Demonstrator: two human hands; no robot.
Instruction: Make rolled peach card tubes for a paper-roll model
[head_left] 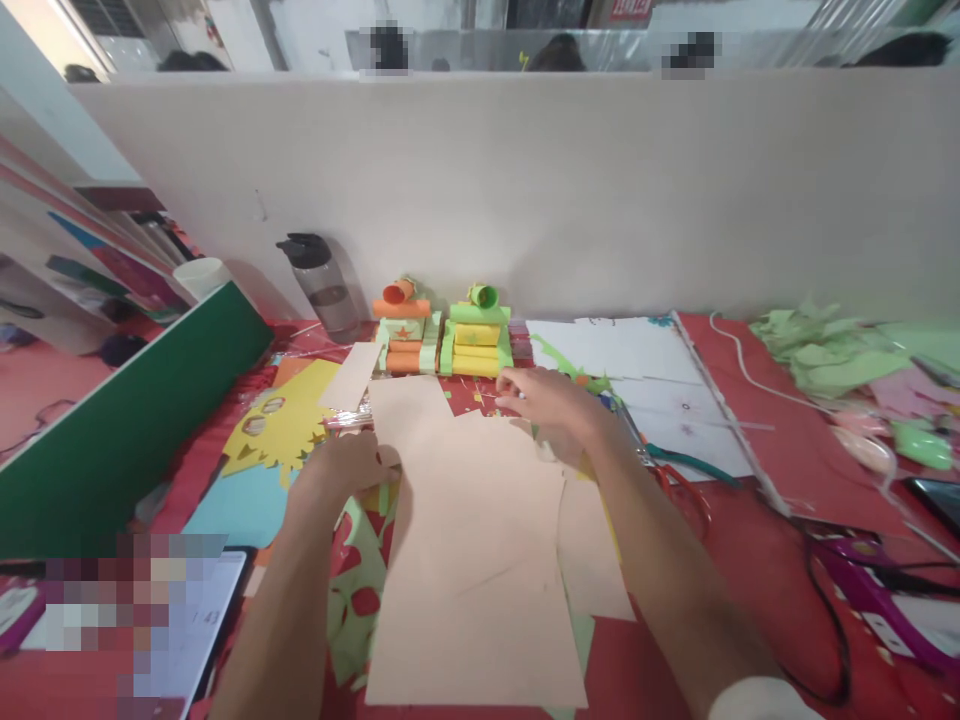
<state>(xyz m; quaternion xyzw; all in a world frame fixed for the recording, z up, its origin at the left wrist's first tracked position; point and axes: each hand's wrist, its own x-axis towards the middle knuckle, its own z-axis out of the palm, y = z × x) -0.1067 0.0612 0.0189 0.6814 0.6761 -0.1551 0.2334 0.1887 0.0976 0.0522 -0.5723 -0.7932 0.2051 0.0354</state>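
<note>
Resting flat on the left edge of the peach paper sheet [472, 540], the left hand [349, 465] appears pressed down with fingers curled – whether it pinches the edge cannot be told. Risk noted: the sheet lies loose over other offcuts and could slide or crease if that hand shifts. Centre of the worktop [757, 440]: the sheet is large, pale, matte and irregularly cut along its far edge, overlapping a second peach piece on the right. The right hand [551, 400] hovers at the far right corner, fingers loosely spread, close to the paper-roll models [442, 335] – a careless sweep could topple them. Scissors [675, 470] lie just right of the wrist.
</note>
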